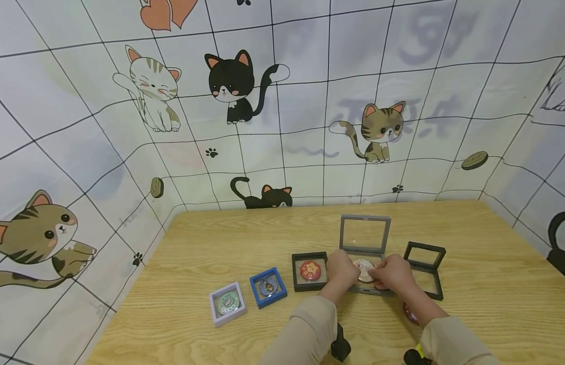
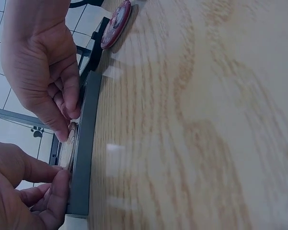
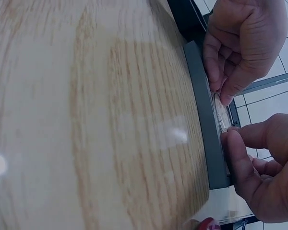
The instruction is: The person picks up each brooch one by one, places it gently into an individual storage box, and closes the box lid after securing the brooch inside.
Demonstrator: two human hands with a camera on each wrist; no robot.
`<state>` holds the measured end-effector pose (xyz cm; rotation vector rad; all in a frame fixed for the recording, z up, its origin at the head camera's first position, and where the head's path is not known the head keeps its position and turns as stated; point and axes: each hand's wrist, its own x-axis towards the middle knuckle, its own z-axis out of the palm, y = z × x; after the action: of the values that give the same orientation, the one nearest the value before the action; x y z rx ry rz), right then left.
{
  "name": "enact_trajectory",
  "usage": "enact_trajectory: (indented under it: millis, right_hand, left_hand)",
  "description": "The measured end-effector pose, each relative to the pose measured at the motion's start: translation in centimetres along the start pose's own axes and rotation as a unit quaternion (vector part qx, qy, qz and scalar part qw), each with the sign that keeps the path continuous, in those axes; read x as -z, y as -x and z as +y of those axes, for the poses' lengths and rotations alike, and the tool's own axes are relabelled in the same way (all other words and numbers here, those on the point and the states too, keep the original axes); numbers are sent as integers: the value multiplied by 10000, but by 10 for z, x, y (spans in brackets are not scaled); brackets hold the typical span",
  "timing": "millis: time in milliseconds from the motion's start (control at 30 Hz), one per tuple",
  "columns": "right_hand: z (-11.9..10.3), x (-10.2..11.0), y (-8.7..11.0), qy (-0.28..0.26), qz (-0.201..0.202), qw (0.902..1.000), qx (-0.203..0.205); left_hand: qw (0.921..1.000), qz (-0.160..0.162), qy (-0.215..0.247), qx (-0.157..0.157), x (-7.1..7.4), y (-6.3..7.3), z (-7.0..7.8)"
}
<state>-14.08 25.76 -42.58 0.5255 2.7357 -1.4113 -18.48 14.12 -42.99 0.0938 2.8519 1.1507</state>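
Observation:
A round badge (image 1: 364,270) with a pale printed face lies within the base of a grey display frame (image 1: 365,218), whose clear lid stands raised at the back. My left hand (image 1: 343,269) pinches the badge's left edge between thumb and fingers. At the opposite edge, my right hand (image 1: 394,274) pinches it too. In the left wrist view the badge (image 2: 67,148) sits between both sets of fingertips, low over the frame's front wall (image 2: 86,143). The fingers hide parts of the badge's rim and of the frame's sides.
Left of the hands stand a black frame (image 1: 295,274) with a red badge, a blue frame (image 1: 252,289) and a lilac frame (image 1: 213,308), each holding a badge. A black frame (image 1: 439,285) stands open on the right. Another red badge (image 1: 408,313) is partly behind my right forearm.

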Motion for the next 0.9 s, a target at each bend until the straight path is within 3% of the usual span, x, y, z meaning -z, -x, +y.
enact_trajectory:
  millis: [200,400,567,900]
  right_hand:
    - [-5,13,9,764,84,9964,371]
    - [-2,24,21,1857,-185,9807,589]
    - [1,20,28,2031,-261,9768,629]
    - [7,7,31,1937,-185,9790,615]
  left_hand:
    - [9991,41,357,-247,13,-6,1]
    - [9964,111,740,-397,34,-17,6]
    - [9892,-386,1337,-463,43,-23,11]
    - [9737,-1461,1655,-556,54,-37,17]
